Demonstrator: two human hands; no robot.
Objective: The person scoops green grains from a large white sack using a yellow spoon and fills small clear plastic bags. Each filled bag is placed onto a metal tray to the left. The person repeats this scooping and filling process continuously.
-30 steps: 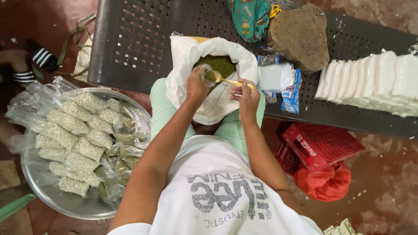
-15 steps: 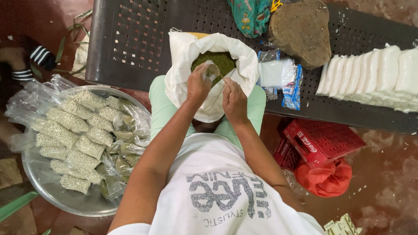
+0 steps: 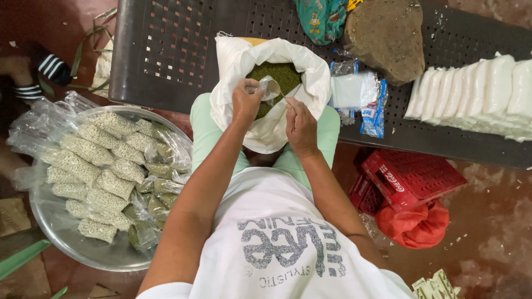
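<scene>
In the upper middle of the frame, between my knees, stands the white sack (image 3: pixel 266 130) with its mouth rolled open, and the green beans (image 3: pixel 282 77) fill it near the top. My left hand (image 3: pixel 246 102) is closed around a small clear bag (image 3: pixel 270 87) held over the beans, its open end turned toward my other hand. My right hand (image 3: pixel 301 126) sits just beside it, fingers pinched on the thin handle of a spoon (image 3: pixel 284 95) that reaches up to the bag's mouth; the spoon's bowl is hard to make out against the plastic. The two hands are close together but not touching.

At the left of the frame, a wide metal basin (image 3: pixel 72 243) rests on the floor, heaped with filled plastic packets (image 3: pixel 105 166) of pale and green beans, with loose clear plastic crumpled along its upper left edge. Across the top runs a dark perforated bench (image 3: pixel 172 50). On it, to the right of the sack, lie a packet of clear bags (image 3: pixel 357 91), a brown lump (image 3: pixel 388 36), a patterned cloth (image 3: pixel 321 19), and at the far right a row of white packets (image 3: pixel 476 91) leaning side by side. Below the bench at the right, a red crate (image 3: pixel 413 177) sits on the floor with a red plastic bag (image 3: pixel 415 227) just under it.
</scene>
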